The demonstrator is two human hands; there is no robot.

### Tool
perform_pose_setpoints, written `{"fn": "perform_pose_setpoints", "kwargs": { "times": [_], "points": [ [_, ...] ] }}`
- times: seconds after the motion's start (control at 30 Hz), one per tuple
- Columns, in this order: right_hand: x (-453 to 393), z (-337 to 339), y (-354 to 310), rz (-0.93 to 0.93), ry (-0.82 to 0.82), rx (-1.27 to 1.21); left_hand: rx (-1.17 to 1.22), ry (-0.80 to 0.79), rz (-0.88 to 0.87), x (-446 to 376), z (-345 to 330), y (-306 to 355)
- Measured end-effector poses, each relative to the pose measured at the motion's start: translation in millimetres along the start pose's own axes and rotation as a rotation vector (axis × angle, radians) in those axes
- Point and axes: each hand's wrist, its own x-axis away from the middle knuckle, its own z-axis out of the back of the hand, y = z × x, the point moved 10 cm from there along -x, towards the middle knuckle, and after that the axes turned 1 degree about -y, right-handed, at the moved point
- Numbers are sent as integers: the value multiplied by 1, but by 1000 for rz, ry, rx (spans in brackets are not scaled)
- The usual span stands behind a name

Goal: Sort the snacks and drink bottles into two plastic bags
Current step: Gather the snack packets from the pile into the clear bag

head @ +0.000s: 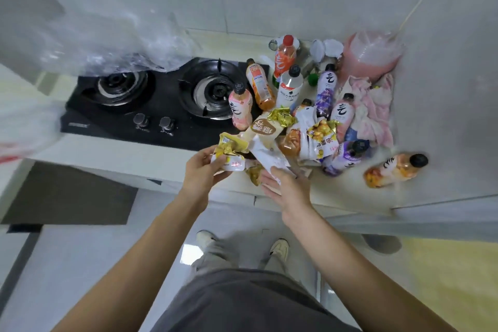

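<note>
Snack packets lie heaped on the counter, among them a long white-and-brown packet [265, 133] and a yellow-printed packet [322, 137]. Several drink bottles stand or lie around them: a pink bottle [239, 106], an orange bottle [260, 85], a purple bottle [346, 156] and an orange bottle on its side [396, 170]. My left hand [202, 170] grips a small gold-and-white snack packet [229, 155] just above the counter's front edge. My right hand [285, 183] has its fingers out on the near end of a white packet [269, 159]. A clear plastic bag [116, 43] lies behind the stove; a white bag [24, 127] sits at the far left.
A black two-burner gas stove [161, 97] fills the counter left of the pile. A pink plastic bag [372, 54] and a pink cloth [374, 105] lie in the back right corner against the wall. My feet stand on the floor below the counter edge.
</note>
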Motion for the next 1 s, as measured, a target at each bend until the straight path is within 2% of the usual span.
{"fn": "perform_pose_setpoints", "kwargs": {
  "times": [0.37,0.7,0.8,1.0],
  "points": [
    [66,-189,77,-105,-390,249,229,347,-105,86,216,10],
    [141,-354,224,-237,-418,369,377,492,-93,148,435,2],
    [162,-399,258,-268,-466,404,422,512,-76,158,483,-3],
    [177,-482,289,-206,-550,504,480,596,-45,155,559,-1]
  ]
}}
